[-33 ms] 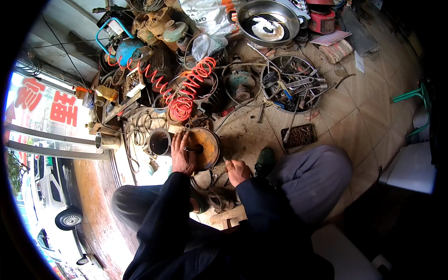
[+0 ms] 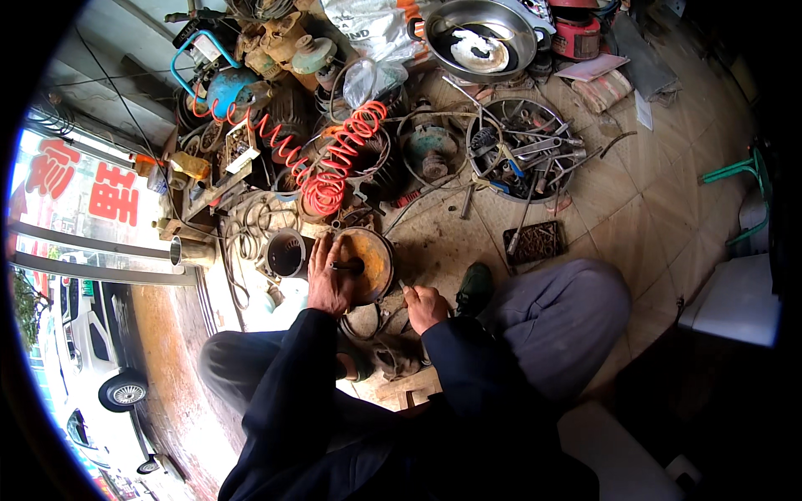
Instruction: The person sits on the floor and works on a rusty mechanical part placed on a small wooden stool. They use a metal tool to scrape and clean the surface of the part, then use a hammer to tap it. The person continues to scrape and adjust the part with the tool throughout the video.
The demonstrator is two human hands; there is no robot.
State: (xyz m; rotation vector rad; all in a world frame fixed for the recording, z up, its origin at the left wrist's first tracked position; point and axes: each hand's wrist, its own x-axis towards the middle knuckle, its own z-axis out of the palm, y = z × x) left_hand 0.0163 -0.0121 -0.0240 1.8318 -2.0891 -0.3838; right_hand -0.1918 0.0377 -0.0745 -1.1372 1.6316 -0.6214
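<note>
Between my feet stands a round metal part [image 2: 374, 259] with a rusty brown face and a short shaft at its middle. My left hand [image 2: 329, 280] lies over its left side, fingers stretched toward the far edge. Right beside that hand is a hollow grey metal cylinder [image 2: 286, 253], its round mouth facing left. My right hand [image 2: 426, 307] is closed, just right of the rusty part and apart from it. A thin, light-coloured tip [image 2: 403, 285] sticks out of its fist; the rest of that rod-like tool is hidden in the fingers.
A round tray of wrenches and sockets [image 2: 526, 150] lies ahead, with a small dark tray of bolts [image 2: 535, 243] nearer. A red coiled hose [image 2: 326, 188] and several motor parts crowd the far left. A metal basin [image 2: 482, 37] stands at the back.
The fingers of my left hand have shifted slightly to the right on the rusty part. My right hand has stayed where it was.
</note>
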